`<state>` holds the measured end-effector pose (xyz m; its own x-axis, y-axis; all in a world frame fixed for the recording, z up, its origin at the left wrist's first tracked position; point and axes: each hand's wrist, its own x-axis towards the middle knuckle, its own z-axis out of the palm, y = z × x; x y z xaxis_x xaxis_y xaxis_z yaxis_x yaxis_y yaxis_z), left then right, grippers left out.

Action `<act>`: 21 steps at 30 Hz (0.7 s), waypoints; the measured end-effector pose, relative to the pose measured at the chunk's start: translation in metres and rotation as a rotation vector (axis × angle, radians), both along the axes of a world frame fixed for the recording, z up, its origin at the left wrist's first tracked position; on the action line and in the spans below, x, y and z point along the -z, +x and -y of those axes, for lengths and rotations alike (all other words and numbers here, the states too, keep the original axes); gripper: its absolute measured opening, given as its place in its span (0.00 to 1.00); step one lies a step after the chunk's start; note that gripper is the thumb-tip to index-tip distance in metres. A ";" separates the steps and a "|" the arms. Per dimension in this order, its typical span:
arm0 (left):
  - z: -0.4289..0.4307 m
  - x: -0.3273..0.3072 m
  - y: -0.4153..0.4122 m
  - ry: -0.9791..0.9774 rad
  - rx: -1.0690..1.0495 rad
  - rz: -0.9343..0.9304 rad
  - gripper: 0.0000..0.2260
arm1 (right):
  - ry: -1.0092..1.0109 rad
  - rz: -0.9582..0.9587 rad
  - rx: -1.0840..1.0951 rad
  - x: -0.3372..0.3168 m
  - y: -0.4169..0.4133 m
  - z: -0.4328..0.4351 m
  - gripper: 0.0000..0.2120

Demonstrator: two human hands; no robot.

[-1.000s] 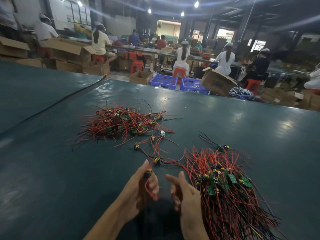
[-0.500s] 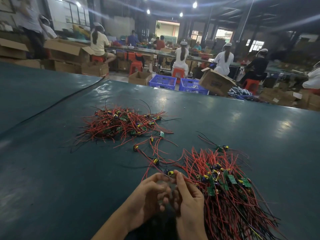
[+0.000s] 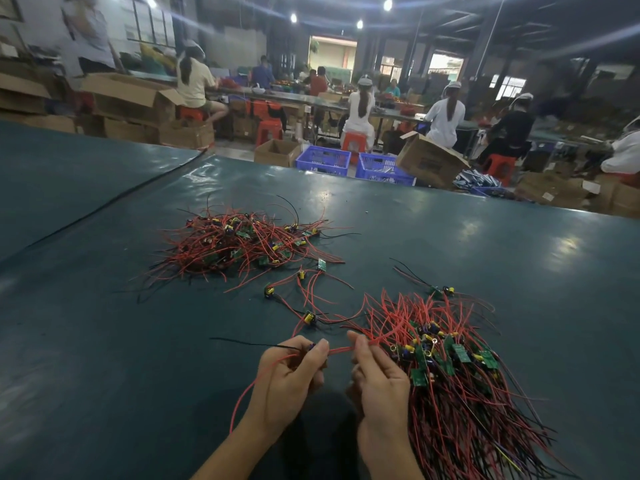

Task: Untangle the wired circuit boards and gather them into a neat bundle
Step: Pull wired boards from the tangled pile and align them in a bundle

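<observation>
Your left hand (image 3: 289,374) and right hand (image 3: 379,375) have drawn apart | left pinches a small dark wired circuit board (image 3: 311,346) | right pinches its thin red wire (image 3: 341,349), beside the gathered red-wired bundle (image 3: 453,386) | tangled red-wired heap (image 3: 239,244) farther on the teal table (image 3: 104,341).

A dark teal, slightly glossy desk (image 3: 485,258) fills the frame's lower two thirds. A tangled heap (image 3: 242,244) of red-wired green boards lies on it centre-left, a combed bundle (image 3: 457,393) at lower right, and a few loose wired boards (image 3: 310,317) between them. A thin dark line (image 3: 114,202) crosses the desk's upper left.
</observation>
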<state>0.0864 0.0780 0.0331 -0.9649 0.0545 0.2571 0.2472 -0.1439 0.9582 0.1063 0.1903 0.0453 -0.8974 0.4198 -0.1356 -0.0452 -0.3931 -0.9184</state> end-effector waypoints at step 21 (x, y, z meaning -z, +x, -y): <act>0.010 0.005 -0.010 0.046 -0.031 -0.013 0.12 | 0.011 0.034 -0.021 0.005 0.002 0.005 0.12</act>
<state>0.0760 0.0680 0.0284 -0.9624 0.0123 0.2714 0.2648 -0.1801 0.9473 0.1084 0.1850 0.0406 -0.9011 0.4025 -0.1614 -0.0058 -0.3833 -0.9236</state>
